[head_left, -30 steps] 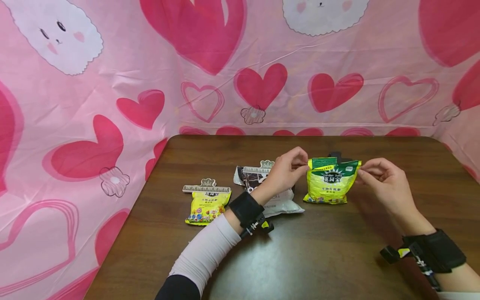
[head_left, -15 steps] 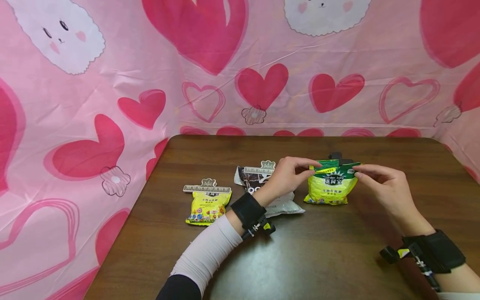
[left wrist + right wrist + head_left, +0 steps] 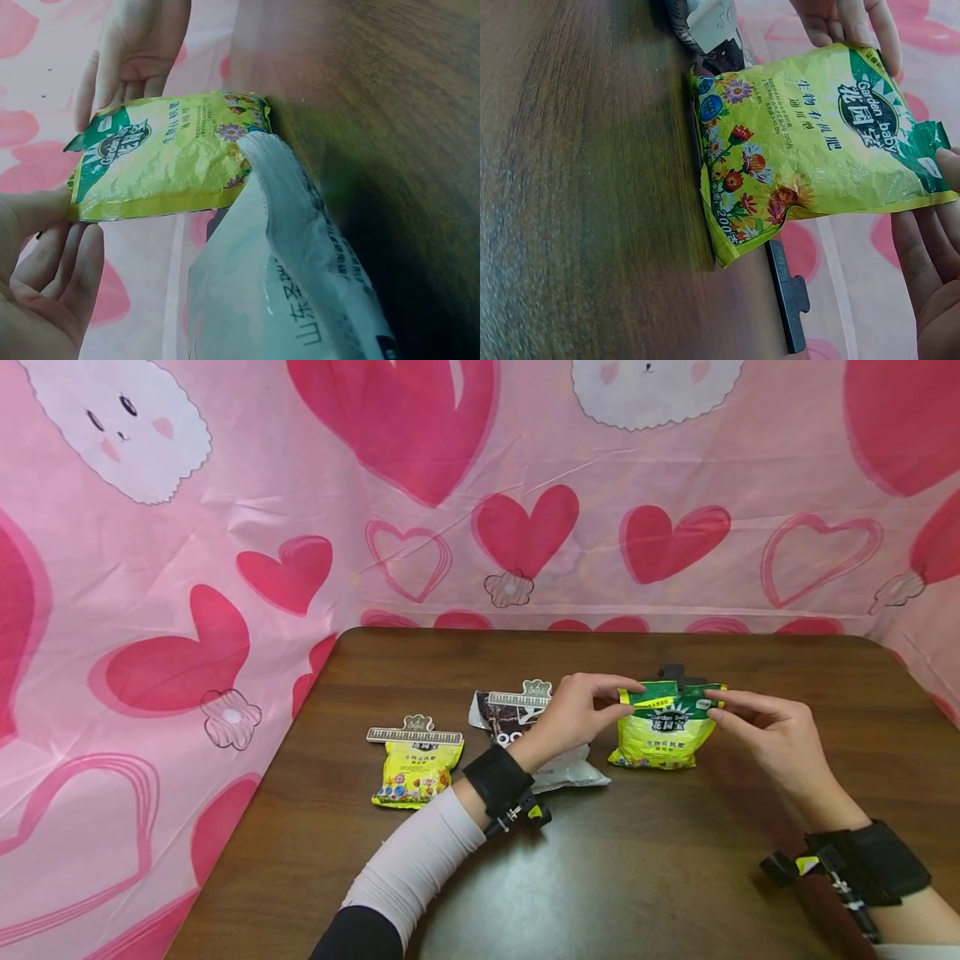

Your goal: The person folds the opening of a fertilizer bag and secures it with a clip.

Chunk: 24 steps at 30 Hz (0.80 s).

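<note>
A yellow-green bag [image 3: 660,735] printed with flowers stands on the brown table [image 3: 645,877], right of centre. My left hand [image 3: 624,693] pinches its top left corner. My right hand [image 3: 712,707] pinches its top right corner. In the left wrist view the bag [image 3: 165,157] stretches between my left hand [image 3: 52,240] and my right hand [image 3: 127,67]. The right wrist view shows the bag [image 3: 810,157] held by my right hand [image 3: 937,195], with my left hand [image 3: 851,26] at its far corner.
A black clip [image 3: 678,674] lies just behind the bag, also in the right wrist view [image 3: 789,296]. A white and black bag [image 3: 558,767] with a clip [image 3: 521,698] lies under my left wrist. A small yellow bag [image 3: 414,770] with a clip lies further left. A pink heart-print cloth [image 3: 225,568] walls the table.
The bag's green top edge has come down a little. Both hands' fingers have stretched out along that edge. The other bags have not moved.
</note>
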Each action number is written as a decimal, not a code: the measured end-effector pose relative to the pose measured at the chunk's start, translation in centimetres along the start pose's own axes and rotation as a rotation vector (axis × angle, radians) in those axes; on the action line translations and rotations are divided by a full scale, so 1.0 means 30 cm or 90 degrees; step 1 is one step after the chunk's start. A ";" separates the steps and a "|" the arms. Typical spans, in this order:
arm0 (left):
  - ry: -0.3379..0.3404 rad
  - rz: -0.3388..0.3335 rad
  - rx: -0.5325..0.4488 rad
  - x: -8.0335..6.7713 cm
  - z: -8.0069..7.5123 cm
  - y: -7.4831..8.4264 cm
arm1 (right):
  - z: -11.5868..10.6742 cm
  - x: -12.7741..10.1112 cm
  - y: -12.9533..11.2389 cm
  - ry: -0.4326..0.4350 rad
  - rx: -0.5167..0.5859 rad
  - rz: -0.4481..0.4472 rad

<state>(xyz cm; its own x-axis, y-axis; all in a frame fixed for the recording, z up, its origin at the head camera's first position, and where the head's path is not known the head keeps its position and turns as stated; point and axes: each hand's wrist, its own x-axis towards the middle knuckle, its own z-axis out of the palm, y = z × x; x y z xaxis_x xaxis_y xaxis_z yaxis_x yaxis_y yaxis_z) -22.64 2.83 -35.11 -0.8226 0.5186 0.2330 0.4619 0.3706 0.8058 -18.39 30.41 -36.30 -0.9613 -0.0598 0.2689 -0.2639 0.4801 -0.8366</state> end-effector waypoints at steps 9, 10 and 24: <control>0.000 0.002 0.023 -0.002 0.005 0.002 | 0.001 -0.003 0.005 -0.005 -0.022 0.001; 0.000 0.001 0.024 -0.003 0.006 0.001 | 0.001 -0.002 0.006 -0.006 -0.026 0.001; -0.003 -0.012 0.022 -0.008 0.007 -0.003 | -0.005 -0.003 0.014 -0.056 -0.091 0.014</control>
<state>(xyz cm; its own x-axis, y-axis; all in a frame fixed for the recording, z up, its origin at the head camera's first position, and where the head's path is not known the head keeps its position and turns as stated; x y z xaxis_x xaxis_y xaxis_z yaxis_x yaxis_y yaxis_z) -22.42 2.85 -35.36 -0.8297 0.5149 0.2155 0.4578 0.4069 0.7905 -18.41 30.75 -36.60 -0.9718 -0.1204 0.2029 -0.2340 0.6017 -0.7637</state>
